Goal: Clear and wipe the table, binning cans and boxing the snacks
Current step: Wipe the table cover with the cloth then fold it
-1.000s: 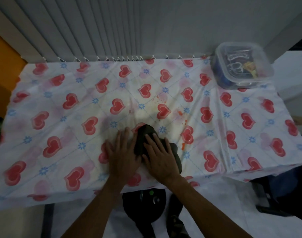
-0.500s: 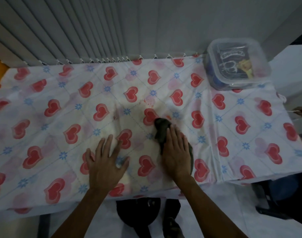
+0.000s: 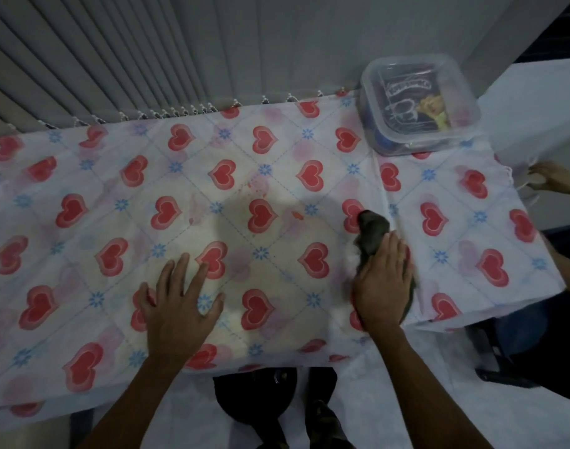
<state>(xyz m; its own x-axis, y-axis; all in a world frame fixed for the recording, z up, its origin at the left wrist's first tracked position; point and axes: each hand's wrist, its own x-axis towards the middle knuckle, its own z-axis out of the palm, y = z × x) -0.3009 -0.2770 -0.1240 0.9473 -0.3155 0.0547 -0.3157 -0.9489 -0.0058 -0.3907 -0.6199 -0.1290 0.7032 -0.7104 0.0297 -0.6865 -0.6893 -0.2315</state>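
Note:
A table (image 3: pixel 82 176) covered in a white cloth printed with red hearts fills the view. My right hand (image 3: pixel 384 283) presses flat on a dark grey wiping cloth (image 3: pixel 372 230) right of centre, the cloth's far end sticking out past my fingers. My left hand (image 3: pixel 180 306) lies flat on the tablecloth with its fingers spread, holding nothing. Small orange-red stains (image 3: pixel 297 215) mark the cloth near the middle. At the far right corner stands a clear lidded plastic box (image 3: pixel 419 102) with snack packets inside.
Grey vertical blinds (image 3: pixel 115 59) hang behind the table. Another person's hand (image 3: pixel 552 178) reaches in at the right edge. A dark round bin (image 3: pixel 254 396) sits on the floor below the near table edge, beside my shoe.
My right hand has slid the dark cloth to the right across the table. My left hand has separated from it and stays flat toward the left.

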